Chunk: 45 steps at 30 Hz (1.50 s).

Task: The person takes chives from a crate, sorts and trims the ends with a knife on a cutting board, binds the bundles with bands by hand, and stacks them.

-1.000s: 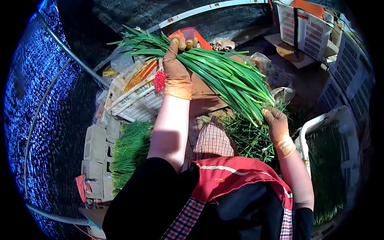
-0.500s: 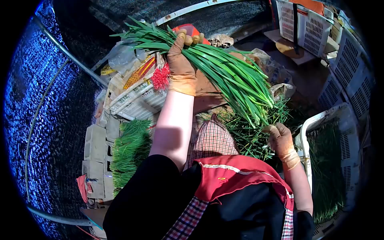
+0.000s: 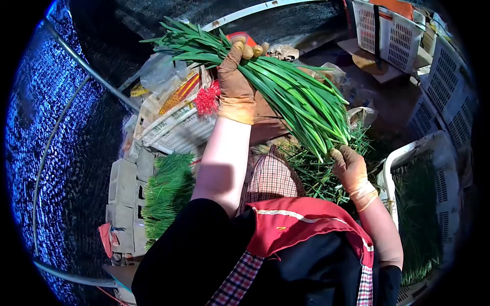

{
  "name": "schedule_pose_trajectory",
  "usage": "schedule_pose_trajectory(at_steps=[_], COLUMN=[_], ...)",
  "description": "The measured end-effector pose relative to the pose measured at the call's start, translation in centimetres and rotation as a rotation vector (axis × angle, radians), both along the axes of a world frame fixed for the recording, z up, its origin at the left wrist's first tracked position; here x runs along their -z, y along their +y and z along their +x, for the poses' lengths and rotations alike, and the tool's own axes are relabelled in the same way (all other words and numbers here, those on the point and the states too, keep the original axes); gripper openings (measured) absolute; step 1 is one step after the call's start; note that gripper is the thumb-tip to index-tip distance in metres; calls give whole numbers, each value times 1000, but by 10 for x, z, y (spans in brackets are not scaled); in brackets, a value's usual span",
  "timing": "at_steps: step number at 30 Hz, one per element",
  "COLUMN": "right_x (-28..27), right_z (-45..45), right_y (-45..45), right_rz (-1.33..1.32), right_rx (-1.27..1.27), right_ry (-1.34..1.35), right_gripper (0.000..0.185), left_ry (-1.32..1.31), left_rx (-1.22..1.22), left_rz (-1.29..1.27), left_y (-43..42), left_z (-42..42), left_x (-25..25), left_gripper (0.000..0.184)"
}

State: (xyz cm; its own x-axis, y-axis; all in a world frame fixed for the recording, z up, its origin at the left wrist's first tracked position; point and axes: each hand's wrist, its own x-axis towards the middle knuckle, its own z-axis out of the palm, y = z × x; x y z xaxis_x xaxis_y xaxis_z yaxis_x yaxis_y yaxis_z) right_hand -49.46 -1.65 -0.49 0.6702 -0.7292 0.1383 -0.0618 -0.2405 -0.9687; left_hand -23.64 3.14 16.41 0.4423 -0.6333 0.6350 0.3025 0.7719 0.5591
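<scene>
A large bunch of garlic chives [image 3: 301, 99] stretches across the upper middle, leaf tips at the upper left and pale stem ends at the lower right. My left hand [image 3: 237, 74], in a soiled orange-tan glove, is wrapped round the bunch toward its leafy end. My right hand [image 3: 351, 166], gloved alike, has thumb and fingers pinched at the stem ends; exactly which stems it grips is hidden. Below the bunch lies a heap of loose green leaves and stalks [image 3: 316, 178]. Another pile of chives [image 3: 167, 196] sits to the left of my forearm.
A white plastic crate [image 3: 389, 176] with greens inside stands at the right. More white crates [image 3: 365, 23] are at the upper right. Concrete blocks [image 3: 121, 181] line the left, near a crate [image 3: 176, 127] holding bags and red string [image 3: 206, 99].
My right hand has moved up and slightly left, from just below the stem ends onto them. The left hand still holds the bunch and has shifted slightly right.
</scene>
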Motion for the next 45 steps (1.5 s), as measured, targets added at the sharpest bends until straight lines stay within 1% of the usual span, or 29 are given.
schedule_pose_trajectory(at_steps=[1,2,4,5,6,7,8,10,12,14,16,17,18,20,21,22,24,25,28,30,33,34,36,37,38,41,42,44,45], right_x=[-22,-15,-17,-1,39,77,103,105,43,21,-28,-34,-30,-27,-19,-7,10,-4,-1,-10,-16,-2,9,-10,-7,-2,0,27,62], right_z=[-8,-8,-18,-25,-37,-55,-71,-78,-61,-40,-25,-16,-8,3,9,12,15,10,0,-9,-12,-7,0,1,1,2,-5,-23,-33], right_y=[4,2,1,-3,-15,-26,-35,-31,-25,-32,-27,-22,-23,-25,-31,-35,-41,-33,-30,-32,-36,-44,-52,-42,-43,-40,-40,-56,-69], right_rz=[-193,-402,-659,-675,-614,-537,-363,-291,-401,-141,373,541,608,583,611,614,630,624,705,714,699,722,784,781,779,492,393,205,177], right_rx=[22,80,115,143,155,135,24,88,199,131,-117,-118,-114,-130,-163,-163,-131,-75,-85,-21,-171,-240,-187,-99,-101,141,162,280,349], right_ry=[174,180,248,247,447,728,1091,1123,716,125,-78,-170,-209,-227,-287,-287,-354,-307,-278,-139,-358,-420,-489,-556,-556,-482,-399,-42,213], right_gripper=[21,18,19,22,20,20,27,35,44,50,52,53,55,56,47,47,35,27,28,45,54,48,41,29,29,18,18,23,24], left_ry=[0,1,35,61,53,52,49,42,12,3,-33,-47,-15,-17,-15,-28,-18,-20,-13,-57,-64,-61,-53,-49,-51,-26,-32,-66,-59], left_rx=[-2,-1,30,61,61,101,137,219,226,251,308,344,356,377,386,376,414,427,479,468,466,486,489,492,490,511,534,535,511], left_rz=[4,6,3,-5,-37,-71,-99,-139,-176,-195,-218,-234,-233,-236,-234,-226,-241,-246,-269,-271,-269,-263,-269,-276,-278,-279,-289,-273,-252], left_y=[1,2,4,5,7,9,14,19,22,24,25,26,27,29,29,31,32,32,33,33,34,34,36,36,36,38,37,34,34], left_z=[0,0,-2,-1,5,11,17,24,26,22,24,25,24,23,23,21,22,22,23,22,18,17,15,14,15,15,16,16,12], left_x=[0,0,0,-3,-3,-6,-9,-10,-9,-8,-5,-4,-2,2,4,4,6,8,10,10,8,8,8,8,7,7,8,8,8], left_gripper=[10,10,10,10,10,10,10,11,10,8,8,8,8,8,9,9,8,8,7,7,9,9,8,8,8,7,6,7,8])
